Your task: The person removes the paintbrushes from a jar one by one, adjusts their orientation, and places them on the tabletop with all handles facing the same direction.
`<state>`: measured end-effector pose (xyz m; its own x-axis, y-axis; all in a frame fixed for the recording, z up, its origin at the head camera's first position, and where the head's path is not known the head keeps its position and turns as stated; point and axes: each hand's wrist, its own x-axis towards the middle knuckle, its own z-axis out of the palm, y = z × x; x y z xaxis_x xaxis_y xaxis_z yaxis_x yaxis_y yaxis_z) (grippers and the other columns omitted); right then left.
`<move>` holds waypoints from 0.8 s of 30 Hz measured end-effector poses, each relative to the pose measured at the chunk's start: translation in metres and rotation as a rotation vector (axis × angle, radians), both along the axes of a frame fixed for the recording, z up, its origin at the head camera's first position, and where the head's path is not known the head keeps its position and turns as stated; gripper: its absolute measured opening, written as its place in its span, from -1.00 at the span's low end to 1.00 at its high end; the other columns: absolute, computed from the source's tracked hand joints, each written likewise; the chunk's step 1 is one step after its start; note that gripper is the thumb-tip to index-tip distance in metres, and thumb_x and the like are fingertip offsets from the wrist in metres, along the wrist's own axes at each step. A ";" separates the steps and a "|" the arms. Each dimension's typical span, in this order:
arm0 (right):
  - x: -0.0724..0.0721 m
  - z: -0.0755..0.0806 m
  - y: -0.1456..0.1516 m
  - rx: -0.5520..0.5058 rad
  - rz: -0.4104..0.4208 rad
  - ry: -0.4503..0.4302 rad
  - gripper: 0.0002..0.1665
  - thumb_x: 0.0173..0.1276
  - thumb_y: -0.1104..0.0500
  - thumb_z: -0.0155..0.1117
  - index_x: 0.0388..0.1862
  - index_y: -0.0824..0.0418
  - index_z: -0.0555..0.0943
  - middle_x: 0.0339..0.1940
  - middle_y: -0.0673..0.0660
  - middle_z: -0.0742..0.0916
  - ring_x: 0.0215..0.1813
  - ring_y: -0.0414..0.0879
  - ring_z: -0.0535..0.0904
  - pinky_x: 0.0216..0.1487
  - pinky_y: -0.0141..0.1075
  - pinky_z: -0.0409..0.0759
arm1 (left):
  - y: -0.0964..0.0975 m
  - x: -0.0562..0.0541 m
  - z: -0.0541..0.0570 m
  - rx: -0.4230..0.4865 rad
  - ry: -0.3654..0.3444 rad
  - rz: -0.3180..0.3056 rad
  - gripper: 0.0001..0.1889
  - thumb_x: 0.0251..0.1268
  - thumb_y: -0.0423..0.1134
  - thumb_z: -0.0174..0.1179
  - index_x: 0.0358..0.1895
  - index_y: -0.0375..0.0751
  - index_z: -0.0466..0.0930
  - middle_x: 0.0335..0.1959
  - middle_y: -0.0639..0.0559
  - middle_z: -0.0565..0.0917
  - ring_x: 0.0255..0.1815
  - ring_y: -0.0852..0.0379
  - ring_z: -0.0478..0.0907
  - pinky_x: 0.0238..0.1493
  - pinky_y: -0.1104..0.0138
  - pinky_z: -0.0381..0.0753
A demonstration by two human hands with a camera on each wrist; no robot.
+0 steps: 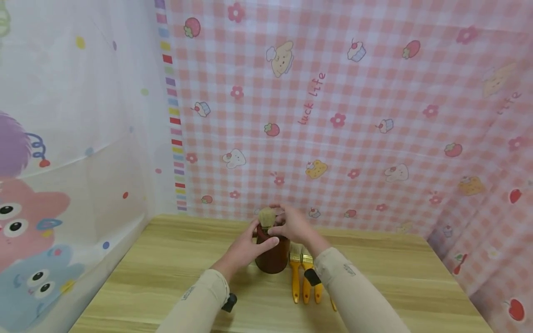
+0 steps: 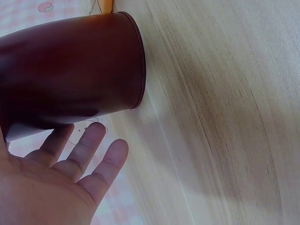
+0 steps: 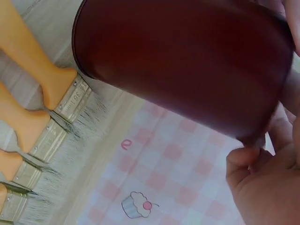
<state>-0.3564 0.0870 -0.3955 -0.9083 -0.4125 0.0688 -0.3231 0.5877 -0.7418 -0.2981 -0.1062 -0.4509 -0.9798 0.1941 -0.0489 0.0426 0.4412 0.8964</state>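
A dark red-brown cylindrical cup (image 1: 272, 256) stands upright on the wooden table. Pale brush bristles (image 1: 267, 216) stick up from its mouth, the rest of that paintbrush hidden inside. My left hand (image 1: 245, 249) holds the cup's upper left side, thumb across the front. In the left wrist view the other fingers (image 2: 110, 161) spread beside the cup wall. Over the mouth reaches my right hand (image 1: 295, 226), its thumb close to the bristles. Bent fingertips (image 3: 243, 161) grip the cup's rim in the right wrist view.
Several paintbrushes (image 1: 295, 277) with orange handles lie side by side right of the cup, partly under the right forearm. A pink checked cloth (image 1: 333, 138) hangs behind the table (image 1: 166, 277), and a white printed sheet (image 1: 104, 185) hangs at the left.
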 end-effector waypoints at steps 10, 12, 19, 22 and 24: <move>0.005 0.071 0.074 -0.553 -0.185 0.053 -0.07 0.54 0.22 0.40 0.73 -0.08 0.16 0.00 0.14 0.77 -0.08 -0.08 0.81 0.12 -0.08 0.81 | 0.000 -0.002 -0.002 -0.011 0.018 0.020 -0.06 0.34 0.43 0.33 0.71 0.54 0.06 0.52 -0.17 0.49 0.51 -0.33 0.48 0.40 -0.36 0.48; 0.006 0.079 0.101 -0.593 -0.209 0.052 -0.03 0.55 0.22 0.39 0.76 -0.07 0.11 -0.04 0.05 0.74 -0.11 -0.12 0.81 0.11 -0.15 0.81 | 0.000 -0.002 -0.002 -0.019 0.017 0.024 -0.07 0.34 0.42 0.33 0.70 0.55 0.06 0.53 -0.16 0.49 0.52 -0.33 0.47 0.40 -0.36 0.48; 0.020 0.061 0.198 -0.323 -0.291 -0.049 0.04 0.60 0.10 0.36 0.83 0.00 -0.02 0.05 0.08 0.75 -0.13 -0.25 0.80 0.00 -0.33 0.80 | 0.001 -0.003 -0.001 -0.029 0.017 0.025 -0.07 0.35 0.43 0.32 0.70 0.57 0.05 0.55 -0.15 0.48 0.53 -0.33 0.46 0.41 -0.37 0.47; 0.023 0.037 0.228 -0.231 -0.304 -0.129 0.03 0.61 0.17 0.33 0.82 0.15 -0.05 0.08 0.27 0.79 -0.14 -0.17 0.82 -0.04 -0.28 0.81 | 0.002 -0.002 -0.001 -0.030 0.014 0.027 -0.09 0.35 0.42 0.32 0.69 0.62 0.05 0.55 -0.16 0.48 0.53 -0.33 0.47 0.41 -0.36 0.47; 0.024 0.018 0.243 -0.190 -0.301 -0.194 0.03 0.62 0.20 0.31 0.82 0.21 -0.08 0.07 0.30 0.81 -0.14 -0.13 0.83 -0.06 -0.27 0.81 | 0.001 0.000 -0.002 -0.021 0.016 0.024 -0.09 0.36 0.41 0.32 0.69 0.61 0.05 0.55 -0.18 0.47 0.53 -0.34 0.46 0.40 -0.37 0.48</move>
<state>-0.3321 0.3299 -0.3771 -0.9902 -0.1229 -0.0664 -0.0010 0.4815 -0.8765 -0.2983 -0.1050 -0.4527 -0.9848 0.1699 -0.0369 0.0464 0.4612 0.8861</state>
